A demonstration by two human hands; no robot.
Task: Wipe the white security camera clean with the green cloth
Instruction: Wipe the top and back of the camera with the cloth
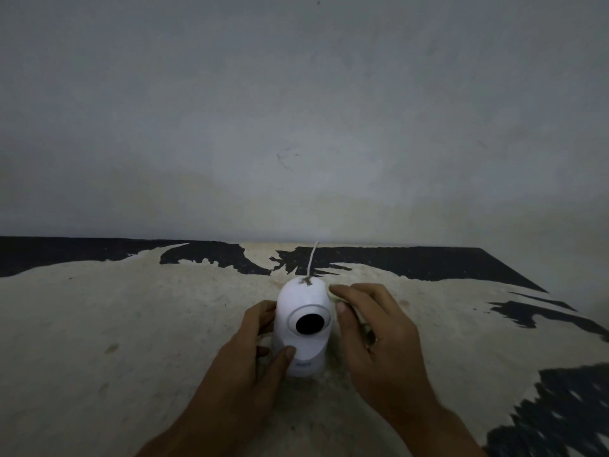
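Camera: one white security camera (302,328), upright on the bench (131,324) at centre, dark lens facing the viewer, a small dark smudge on its crown.
Cable: one thin white cable (312,258) running from the rear of the camera toward the wall (296,110).
Left hand: left hand (253,354) wrapped round the camera's left side, thumb pressed on the front of the base, fingers (263,311) curled behind; gripping the body.
Right hand: right hand (375,338) just beside the camera's right flank, fingers loosely curled, fingertips near the crown; touching or a hair apart, cannot tell.
Cloth: green cloth not clearly visible; possibly a pale fold under the right thumb, too dim to confirm.
Step in hand: most likely steadying the camera before wiping.
Progress: early by the look of it; the smudge on top not yet cleaned.
Risk, tipping: tall narrow body, easily toppled by a sideways push if the left grip slackens.
Risk, cable: rotating or lifting the camera could tug the cable taut and pull at its plug.
Risk, lens: a bare thumb so near the lens could leave a fresh print.
Risk, light: dim scene, easy to miss leftover dirt.
Count: one camera, one cable, two hands, one bench, no cloth confirmed.
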